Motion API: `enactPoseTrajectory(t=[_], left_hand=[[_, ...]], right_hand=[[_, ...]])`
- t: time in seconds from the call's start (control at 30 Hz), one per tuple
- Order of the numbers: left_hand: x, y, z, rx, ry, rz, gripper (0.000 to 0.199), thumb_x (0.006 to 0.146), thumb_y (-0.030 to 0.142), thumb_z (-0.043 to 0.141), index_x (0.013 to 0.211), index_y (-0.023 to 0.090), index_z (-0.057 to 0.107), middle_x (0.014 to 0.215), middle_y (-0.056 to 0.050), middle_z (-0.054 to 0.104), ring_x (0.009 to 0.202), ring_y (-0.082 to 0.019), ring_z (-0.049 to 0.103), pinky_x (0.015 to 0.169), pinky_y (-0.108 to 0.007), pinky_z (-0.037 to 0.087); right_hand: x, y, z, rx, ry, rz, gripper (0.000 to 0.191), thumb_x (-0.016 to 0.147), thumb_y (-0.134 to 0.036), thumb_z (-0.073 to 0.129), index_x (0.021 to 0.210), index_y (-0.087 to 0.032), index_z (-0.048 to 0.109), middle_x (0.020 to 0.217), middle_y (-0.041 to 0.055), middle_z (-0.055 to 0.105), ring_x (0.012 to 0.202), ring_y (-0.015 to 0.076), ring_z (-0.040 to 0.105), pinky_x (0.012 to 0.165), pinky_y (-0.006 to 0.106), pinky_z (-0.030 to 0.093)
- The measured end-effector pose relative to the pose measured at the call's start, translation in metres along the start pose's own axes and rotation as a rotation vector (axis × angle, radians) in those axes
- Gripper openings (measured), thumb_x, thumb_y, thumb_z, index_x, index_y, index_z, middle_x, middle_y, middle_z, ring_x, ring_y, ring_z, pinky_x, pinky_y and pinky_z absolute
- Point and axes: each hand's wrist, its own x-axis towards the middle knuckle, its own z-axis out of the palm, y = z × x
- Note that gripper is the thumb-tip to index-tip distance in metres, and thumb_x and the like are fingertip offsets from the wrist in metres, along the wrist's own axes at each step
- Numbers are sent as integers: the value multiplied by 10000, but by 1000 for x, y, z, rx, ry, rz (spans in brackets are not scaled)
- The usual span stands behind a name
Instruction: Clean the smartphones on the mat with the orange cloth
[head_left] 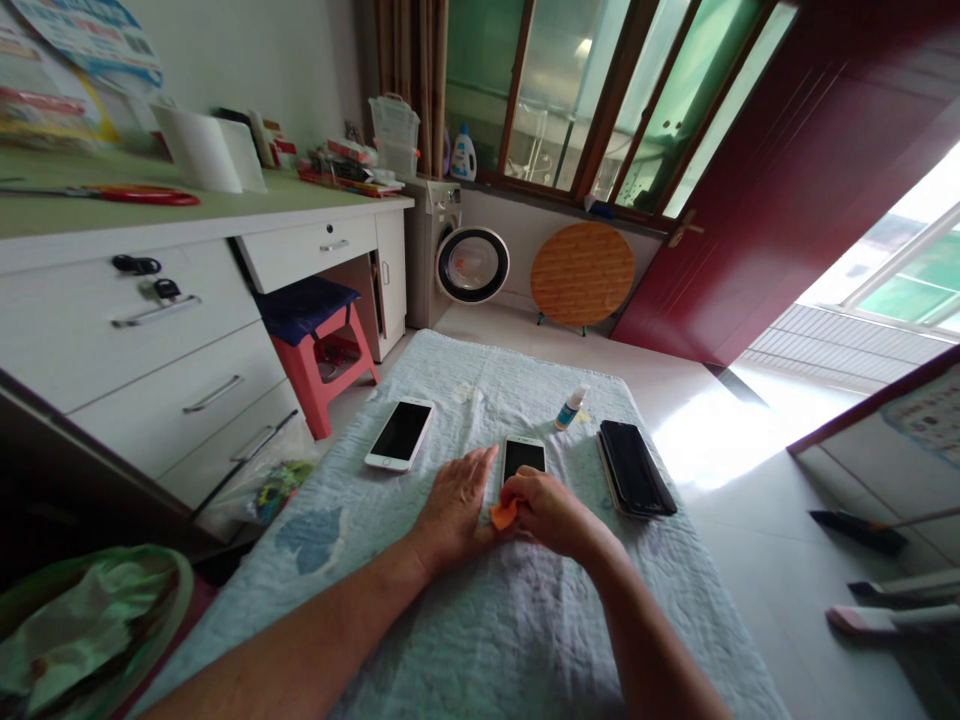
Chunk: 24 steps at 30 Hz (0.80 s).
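Note:
A white phone [524, 458] with a dark screen lies on the pale blue cloth [465, 380], in front of me. My right hand [546, 508] is closed on an orange cloth [504, 514] at the phone's lower part and hides much of it. Beside the phone's left edge rests my left hand [457, 500], its fingers stretched out and pointing away from me; its thumb reaches toward the phone's lower end. Another white phone [400, 436] lies to the left. A small spray bottle [571, 408] stands behind and to the right, and a black phone [636, 468] lies on the right on something light.
A desk [300, 205] with drawers runs along the left, with a red stool [322, 350] beside it. At the lower left is a bin [180, 590]. A washing machine [431, 250] and a round wooden board [583, 275] stand at the back; a red door is at right.

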Motion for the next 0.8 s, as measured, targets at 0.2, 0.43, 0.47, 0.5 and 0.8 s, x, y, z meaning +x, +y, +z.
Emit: enactPoseTrajectory(t=[0.2, 0.43, 0.47, 0.5, 0.8], left_hand=[[-2, -2, 1, -10, -24, 3, 1022, 721, 640, 667, 1485, 186, 162, 1439, -203, 401, 1306, -387, 400, 1058, -566, 318], [-1, -3, 1, -5, -31, 9, 1007, 706, 717, 624, 1470, 180, 247, 1420, -195, 420, 1282, -380, 418, 1056, -551, 324], [-1, -3, 1, -4, -27, 12, 1001, 705, 723, 618, 1467, 181, 260, 1413, -190, 428, 1273, -378, 426, 1052, -548, 329], [-1, -4, 2, -2, -22, 13, 996, 706, 728, 611, 1466, 183, 268, 1407, -186, 434, 1266, -376, 432, 1050, -546, 332], [-1, -5, 4, 14, -13, 3, 956, 731, 699, 607, 1458, 173, 275, 1388, -190, 443, 1261, -373, 431, 1039, -544, 344]], right_hand=[[10, 11, 5, -160, 236, 146, 191, 886, -129, 477, 844, -186, 654, 858, 13, 523, 705, 101, 477, 643, 213, 320], [16, 29, 3, -299, 379, 366, 231, 929, -167, 429, 885, -192, 654, 900, 29, 509, 734, 118, 487, 651, 230, 319], [16, 28, 3, -304, 369, 367, 228, 923, -160, 431, 899, -192, 655, 912, 33, 512, 745, 121, 495, 663, 231, 329], [15, 26, 3, -309, 355, 360, 218, 919, -160, 439, 912, -190, 655, 929, 38, 515, 757, 123, 504, 677, 232, 341], [7, 1, 13, -228, 188, 74, 281, 978, -296, 414, 900, -208, 669, 939, 25, 508, 743, 100, 511, 724, 211, 393]])
